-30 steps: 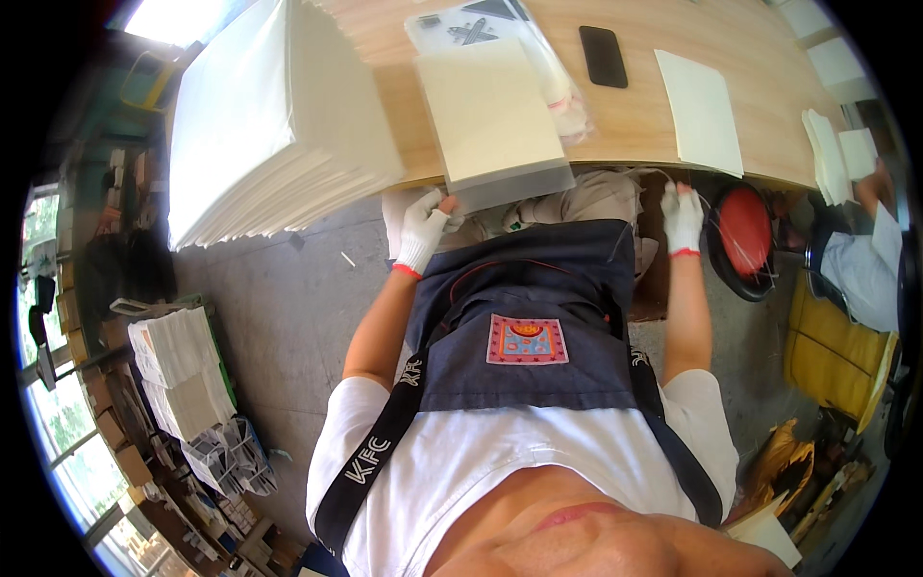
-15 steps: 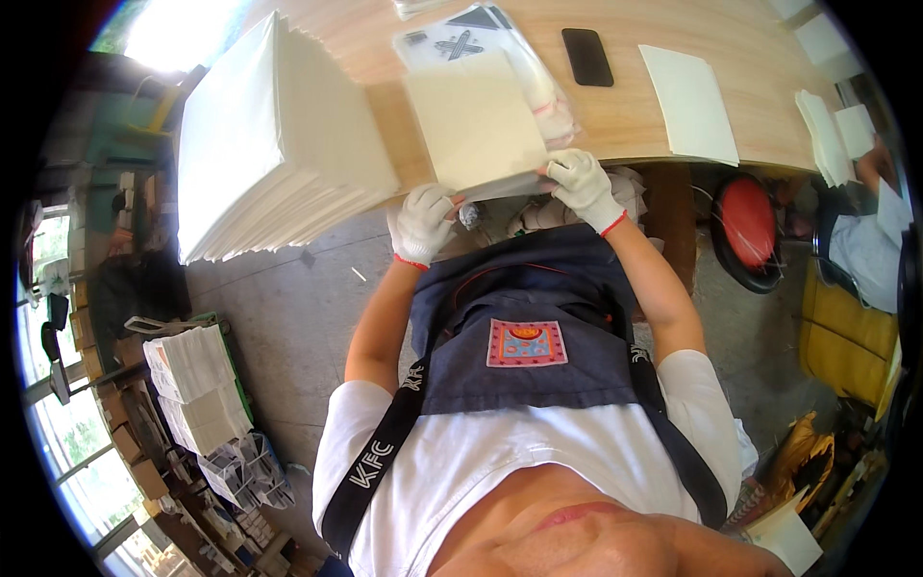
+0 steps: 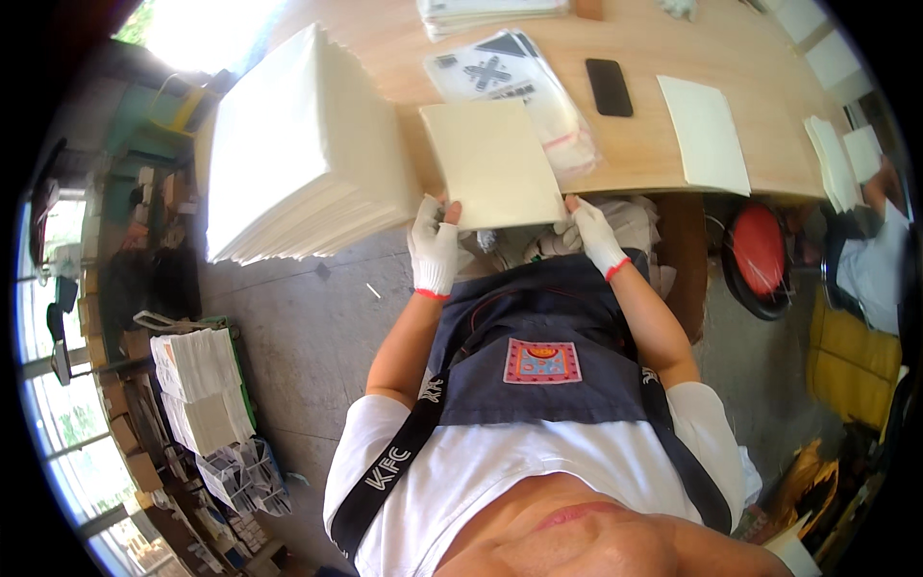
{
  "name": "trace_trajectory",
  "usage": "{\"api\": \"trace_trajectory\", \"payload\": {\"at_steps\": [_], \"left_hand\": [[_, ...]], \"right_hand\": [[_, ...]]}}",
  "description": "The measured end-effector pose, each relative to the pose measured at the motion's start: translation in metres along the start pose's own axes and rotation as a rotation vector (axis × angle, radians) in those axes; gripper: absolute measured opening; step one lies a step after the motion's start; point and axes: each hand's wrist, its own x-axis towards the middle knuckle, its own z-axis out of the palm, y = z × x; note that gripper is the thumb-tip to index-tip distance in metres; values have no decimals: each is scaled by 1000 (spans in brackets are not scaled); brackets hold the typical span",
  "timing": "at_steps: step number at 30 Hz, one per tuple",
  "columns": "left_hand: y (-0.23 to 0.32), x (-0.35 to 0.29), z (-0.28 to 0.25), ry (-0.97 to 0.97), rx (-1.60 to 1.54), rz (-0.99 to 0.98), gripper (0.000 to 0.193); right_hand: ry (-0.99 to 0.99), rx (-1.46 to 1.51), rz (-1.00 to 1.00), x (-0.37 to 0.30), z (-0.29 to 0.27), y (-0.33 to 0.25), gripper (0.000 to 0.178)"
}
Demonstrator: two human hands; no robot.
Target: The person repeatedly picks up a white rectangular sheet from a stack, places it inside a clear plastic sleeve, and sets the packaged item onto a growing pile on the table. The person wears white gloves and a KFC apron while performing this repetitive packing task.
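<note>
A cream rectangular sheet of paper or card (image 3: 495,163) lies tilted at the table's near edge, partly over some printed clear plastic bags (image 3: 553,101). I cannot tell whether it is one sheet or a thin pile. My left hand (image 3: 434,248), in a white knit glove with a bare thumb tip, grips its near left corner, thumb on top. At the near right corner my gloved right hand (image 3: 596,236) pinches the edge, its thumb tip bare too. Just left of the paper rises a tall stack of white folded sheets (image 3: 279,144), close to my left hand.
On the wooden table (image 3: 639,159) lie a black phone (image 3: 610,87), a white paper pile (image 3: 704,135) and a flat pile (image 3: 490,12) farther back. A red stool (image 3: 758,250) stands right; another person's arm and light clothing (image 3: 870,260) show beyond it. Bundled paper (image 3: 202,389) sits at left.
Both hands now hold the paper nearer the table edge, thumbs showing on it, and more of the printed bags is uncovered. The whole view has shifted, showing more of the table's far part.
</note>
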Motion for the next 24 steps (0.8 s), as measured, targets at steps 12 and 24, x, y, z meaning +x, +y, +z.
{"api": "trace_trajectory", "payload": {"at_steps": [12, 24], "left_hand": [[199, -8, -160, 594, 227, 627, 19], [41, 24, -210, 654, -530, 289, 37]], "right_hand": [[-615, 48, -531, -58, 199, -205, 20], [-558, -3, -462, -39, 145, -183, 21]]}}
